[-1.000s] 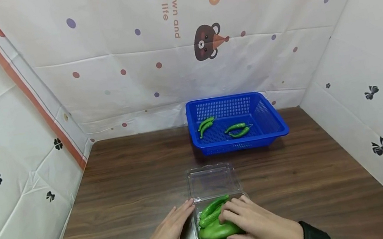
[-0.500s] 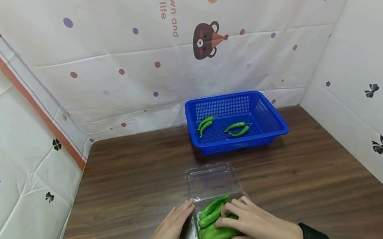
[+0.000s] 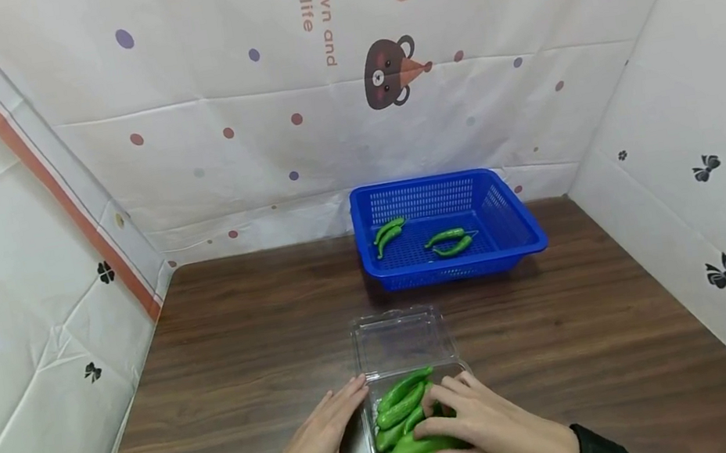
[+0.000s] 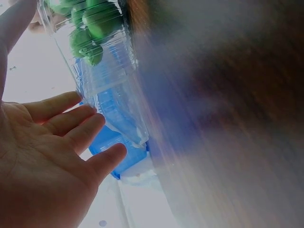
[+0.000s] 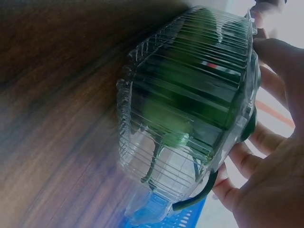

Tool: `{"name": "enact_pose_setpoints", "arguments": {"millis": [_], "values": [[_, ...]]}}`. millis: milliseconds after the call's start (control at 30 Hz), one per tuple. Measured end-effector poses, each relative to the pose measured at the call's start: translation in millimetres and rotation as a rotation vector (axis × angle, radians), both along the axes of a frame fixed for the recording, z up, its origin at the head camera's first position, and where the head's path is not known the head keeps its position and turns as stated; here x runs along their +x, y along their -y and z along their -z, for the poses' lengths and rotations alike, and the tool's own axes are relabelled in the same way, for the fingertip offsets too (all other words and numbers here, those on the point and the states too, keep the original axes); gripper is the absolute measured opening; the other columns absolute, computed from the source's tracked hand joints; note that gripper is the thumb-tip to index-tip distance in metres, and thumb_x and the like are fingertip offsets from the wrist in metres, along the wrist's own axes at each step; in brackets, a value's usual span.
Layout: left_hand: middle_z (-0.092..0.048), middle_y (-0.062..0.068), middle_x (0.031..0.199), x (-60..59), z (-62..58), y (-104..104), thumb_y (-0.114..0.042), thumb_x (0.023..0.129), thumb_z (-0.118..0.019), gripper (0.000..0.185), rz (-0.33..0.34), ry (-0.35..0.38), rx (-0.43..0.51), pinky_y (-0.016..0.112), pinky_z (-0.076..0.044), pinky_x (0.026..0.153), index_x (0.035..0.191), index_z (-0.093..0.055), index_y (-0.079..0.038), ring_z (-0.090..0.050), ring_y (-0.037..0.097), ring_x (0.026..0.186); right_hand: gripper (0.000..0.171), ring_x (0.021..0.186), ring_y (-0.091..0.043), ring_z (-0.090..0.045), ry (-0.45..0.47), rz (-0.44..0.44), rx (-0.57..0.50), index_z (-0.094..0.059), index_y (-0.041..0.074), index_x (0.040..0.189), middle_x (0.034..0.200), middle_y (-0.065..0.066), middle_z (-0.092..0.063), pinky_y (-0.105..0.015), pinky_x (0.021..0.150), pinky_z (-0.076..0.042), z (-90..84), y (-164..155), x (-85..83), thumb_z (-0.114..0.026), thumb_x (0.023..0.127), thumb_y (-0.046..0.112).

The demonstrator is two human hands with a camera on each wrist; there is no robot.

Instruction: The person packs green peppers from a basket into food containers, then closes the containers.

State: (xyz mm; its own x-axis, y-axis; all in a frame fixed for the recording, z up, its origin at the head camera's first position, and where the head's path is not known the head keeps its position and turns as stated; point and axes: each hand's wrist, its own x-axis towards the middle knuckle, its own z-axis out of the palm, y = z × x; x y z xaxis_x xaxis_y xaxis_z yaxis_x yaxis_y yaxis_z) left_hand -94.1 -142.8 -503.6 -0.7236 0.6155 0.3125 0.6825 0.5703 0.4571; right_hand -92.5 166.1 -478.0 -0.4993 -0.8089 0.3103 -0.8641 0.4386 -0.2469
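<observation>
A clear plastic clamshell box (image 5: 190,90) sits near the front of the table with its lid (image 3: 401,339) folded back. Several long green peppers (image 3: 402,407) lie side by side inside. My right hand (image 3: 487,425) reaches over the box's right side, thumb and curled fingers pinching a thick light-green pepper (image 3: 416,452) at the near end. In the right wrist view, a dark curved stem (image 5: 202,194) pokes out over the rim. My left hand (image 3: 320,451) rests along the left side, fingers straight and thumb at the near corner; its palm (image 4: 42,161) faces the box in the left wrist view.
Behind the box, a blue perforated basket (image 3: 455,269) stands at the back of the brown wooden table (image 3: 256,315). Several small green chilies (image 3: 454,247) lie in it. White printed cloth (image 3: 217,162) hangs around the table on three sides.
The thick pepper has shifted toward the near end of the box under my right hand, uncovering another pepper behind it. My left hand has stayed in place.
</observation>
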Motion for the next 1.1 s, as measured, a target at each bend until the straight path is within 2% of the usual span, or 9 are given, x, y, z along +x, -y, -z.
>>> {"name": "enact_pose_setpoints", "arguments": {"millis": [267,667,900,1100], "values": [[-0.040,0.010,0.162,0.3,-0.1,-0.3,-0.070,0.079,-0.075,0.105,-0.002,-0.006,0.004,0.056,-0.039,0.114,0.150,-0.048,0.002,-0.043,0.028,0.145,0.030,0.102,-0.009,-0.051,0.004,-0.021,-0.022,-0.067,0.034,0.128,0.121,0.014,-0.056,-0.030,0.086,-0.039,1.8,-1.3,-0.1,-0.071,0.099,0.037],[-0.040,0.011,0.162,-0.3,-0.4,-0.5,-0.072,0.080,-0.073,0.105,-0.005,0.008,0.002,0.057,-0.038,0.114,0.151,-0.048,0.001,-0.043,0.028,0.145,0.030,0.102,-0.008,-0.049,0.025,0.014,-0.035,-0.068,0.036,0.126,0.121,0.017,-0.055,-0.029,0.085,-0.036,3.1,-0.6,1.5,-0.073,0.097,0.037],[-0.038,0.008,0.163,-0.8,-0.9,-0.7,-0.070,0.080,-0.074,0.104,0.002,-0.002,0.003,0.058,-0.036,0.115,0.151,-0.047,0.001,-0.042,0.029,0.146,0.032,0.104,-0.007,-0.050,0.059,0.019,-0.038,-0.067,0.037,0.129,0.122,0.018,-0.055,-0.030,0.086,-0.037,3.0,-2.8,1.1,-0.072,0.097,0.038],[-0.038,0.009,0.163,-5.4,-2.9,-1.7,-0.065,0.082,-0.077,0.102,0.013,-0.017,0.007,0.058,-0.035,0.116,0.154,-0.044,0.000,-0.042,0.031,0.146,0.039,0.103,-0.004,-0.048,0.045,0.002,-0.041,-0.064,0.035,0.134,0.123,0.015,-0.054,-0.029,0.084,-0.042,1.3,-3.5,-1.0,-0.073,0.096,0.041]]}}
